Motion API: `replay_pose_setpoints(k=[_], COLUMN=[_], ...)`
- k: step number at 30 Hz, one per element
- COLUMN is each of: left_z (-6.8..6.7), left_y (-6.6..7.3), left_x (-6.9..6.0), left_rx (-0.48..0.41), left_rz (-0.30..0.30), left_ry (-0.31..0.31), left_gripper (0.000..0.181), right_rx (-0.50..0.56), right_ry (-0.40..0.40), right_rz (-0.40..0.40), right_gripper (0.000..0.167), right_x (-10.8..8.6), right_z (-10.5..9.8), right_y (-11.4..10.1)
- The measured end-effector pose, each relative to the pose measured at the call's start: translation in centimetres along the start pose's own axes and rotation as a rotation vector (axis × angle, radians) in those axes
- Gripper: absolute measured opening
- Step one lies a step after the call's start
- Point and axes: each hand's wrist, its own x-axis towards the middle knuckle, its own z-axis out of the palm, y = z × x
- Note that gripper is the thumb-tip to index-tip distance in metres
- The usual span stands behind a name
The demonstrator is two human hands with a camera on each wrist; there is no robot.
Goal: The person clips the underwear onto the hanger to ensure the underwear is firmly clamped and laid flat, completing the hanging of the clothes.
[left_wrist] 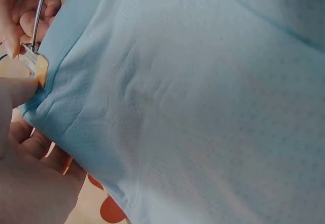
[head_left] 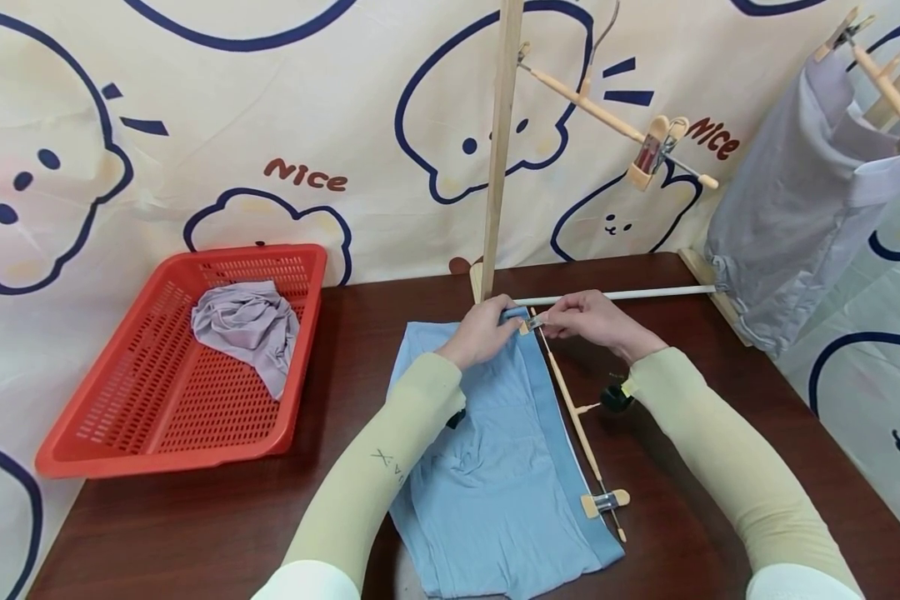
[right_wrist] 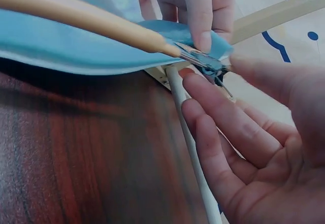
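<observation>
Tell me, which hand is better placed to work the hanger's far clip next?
Probably the right: the right hand pinches the far clip from its outer side, while the left hand is occupied holding the blue garment beside it.

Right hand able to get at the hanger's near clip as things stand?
Probably yes: in the head view nothing covers the near clip, though the right hand would first release the far clip.
</observation>
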Motion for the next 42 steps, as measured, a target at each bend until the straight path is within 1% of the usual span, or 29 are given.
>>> replay_pose_setpoints(k=[6, 10, 14, 18, 20, 24, 26, 27, 29, 32, 35, 37, 42], left_z=[-0.2, -0.6, -1.2, -2.0, -2.4, -3.5, -3.9, -4.1, -4.3, -4.4, -4.3, -4.2, -3.8], left_y=[0.0, -0.4, -1.1, -2.2, -2.8, -4.0, -4.4, -4.6, -4.8, -5.1, -5.2, -5.3, -5.4], left_x=[-0.2, -0.5, -0.9, -1.4, -1.7, -2.3, -2.6, -2.7, -2.8, -2.8, -2.7, -2.6, -2.5], left_rx=[-0.012, 0.005, 0.054, 0.106, 0.146, 0.224, 0.254, 0.269, 0.304, 0.347, 0.371, 0.381, 0.394], left_rz=[-0.017, -0.043, -0.065, -0.095, -0.115, -0.148, -0.169, -0.177, -0.2, -0.228, -0.25, -0.263, -0.287], left_ry=[0.014, 0.004, 0.009, 0.016, 0.021, 0.036, 0.049, 0.058, 0.086, 0.144, 0.186, 0.2, 0.205], left_gripper=[0.022, 0.025, 0.027, 0.022, 0.022, 0.024, 0.023, 0.023, 0.024, 0.026, 0.029, 0.03, 0.029], right_rx=[0.002, 0.015, 0.01, 0.011, 0.023, 0.031, 0.016, 0.01, -0.004, -0.024, -0.033, -0.04, -0.055], right_ry=[-0.004, 0.013, 0.033, 0.042, 0.035, 0.034, 0.033, 0.033, 0.025, 0.018, 0.027, 0.04, 0.051], right_rz=[0.018, 0.026, 0.033, 0.058, 0.076, 0.11, 0.129, 0.134, 0.149, 0.181, 0.218, 0.24, 0.265], right_gripper=[0.039, 0.04, 0.041, 0.042, 0.042, 0.044, 0.045, 0.047, 0.047, 0.048, 0.049, 0.048, 0.047], right_x=[0.1, 0.2, 0.4, 0.6, 0.5, 0.7, 0.9, 1.2, 1.4, 1.9, 2.4, 2.7, 3.0], right_z=[0.0, -0.1, -0.2, -0.5, -0.6, -0.8, -0.9, -1.0, -1.0, -0.9, -0.7, -0.5, -0.2], right_y=[0.3, 0.5, 0.9, 1.5, 1.4, 1.9, 2.2, 2.8, 3.1, 3.4, 3.3, 3.2, 2.8])
